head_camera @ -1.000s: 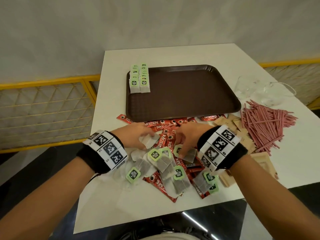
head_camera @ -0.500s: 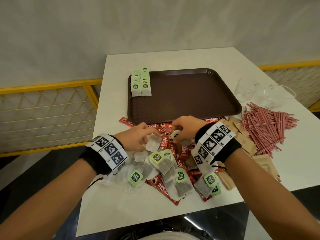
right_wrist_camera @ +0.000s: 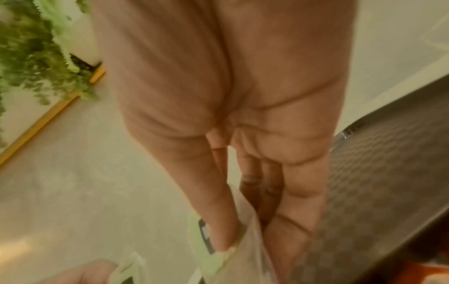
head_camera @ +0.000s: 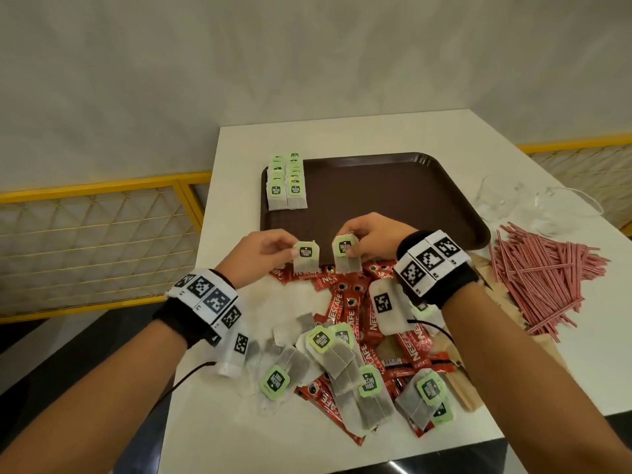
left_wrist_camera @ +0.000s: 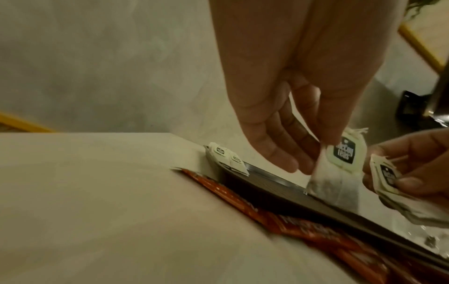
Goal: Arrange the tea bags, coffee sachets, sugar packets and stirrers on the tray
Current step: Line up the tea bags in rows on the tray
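A brown tray (head_camera: 393, 186) lies on the white table, with two rows of green-tagged tea bags (head_camera: 286, 186) in its far left corner. My left hand (head_camera: 273, 249) pinches a tea bag (head_camera: 306, 260) by its top, just over the tray's near edge. Beside it my right hand (head_camera: 367, 239) pinches another tea bag (head_camera: 346, 257). In the left wrist view the held tea bag (left_wrist_camera: 340, 169) hangs upright above the tray (left_wrist_camera: 267, 194). Loose tea bags (head_camera: 342, 367) and red coffee sachets (head_camera: 345, 302) lie heaped under my wrists.
Pink stirrers (head_camera: 543, 278) are piled at the right, with brown sugar packets (head_camera: 496, 289) partly under my right wrist. Two clear glass cups (head_camera: 533, 206) stand right of the tray. A yellow railing (head_camera: 102, 189) runs past the table's left edge.
Both hands have risen from the heap and moved forward toward the tray's near edge, each lifting a tea bag that now hangs upright.
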Demonstrator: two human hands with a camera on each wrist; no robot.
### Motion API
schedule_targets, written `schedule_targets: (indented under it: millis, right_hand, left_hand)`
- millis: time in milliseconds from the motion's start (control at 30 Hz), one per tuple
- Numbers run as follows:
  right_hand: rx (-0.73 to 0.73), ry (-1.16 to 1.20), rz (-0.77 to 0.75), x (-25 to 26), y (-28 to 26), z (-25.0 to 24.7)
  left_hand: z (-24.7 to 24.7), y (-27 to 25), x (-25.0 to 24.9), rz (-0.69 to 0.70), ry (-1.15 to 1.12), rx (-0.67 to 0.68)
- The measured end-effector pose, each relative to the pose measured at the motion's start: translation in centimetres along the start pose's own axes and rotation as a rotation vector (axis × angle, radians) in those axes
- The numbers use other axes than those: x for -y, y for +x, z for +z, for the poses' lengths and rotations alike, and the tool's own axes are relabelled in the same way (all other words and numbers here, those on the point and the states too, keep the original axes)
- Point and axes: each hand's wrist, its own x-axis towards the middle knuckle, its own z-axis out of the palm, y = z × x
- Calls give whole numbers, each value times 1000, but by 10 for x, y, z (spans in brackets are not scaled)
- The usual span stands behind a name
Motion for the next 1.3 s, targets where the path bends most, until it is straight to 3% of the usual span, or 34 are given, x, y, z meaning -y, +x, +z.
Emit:
schedule_targets:
  millis: [133, 433, 700, 1067, 1200, 1300]
  right_hand:
    - [-28, 208, 16, 9, 25, -5]
    - [-162, 323, 136, 30, 107, -11]
    - [-212, 429, 166, 37, 166, -7]
    - [-255, 304, 182, 32, 187, -3]
    - [-280, 290, 183, 28, 185, -2]
    - [-277, 213, 180, 27, 184, -1]
  left_hand:
    - [-19, 20, 0, -151, -202, -94]
    - [-63, 92, 26, -262, -231, -185]
    - [-76, 138, 44, -259, 60, -159]
    - [-72, 145, 42, -144, 423, -235]
    - [-63, 132, 37, -15, 570, -108]
    - [-56, 127, 38, 3, 688, 31]
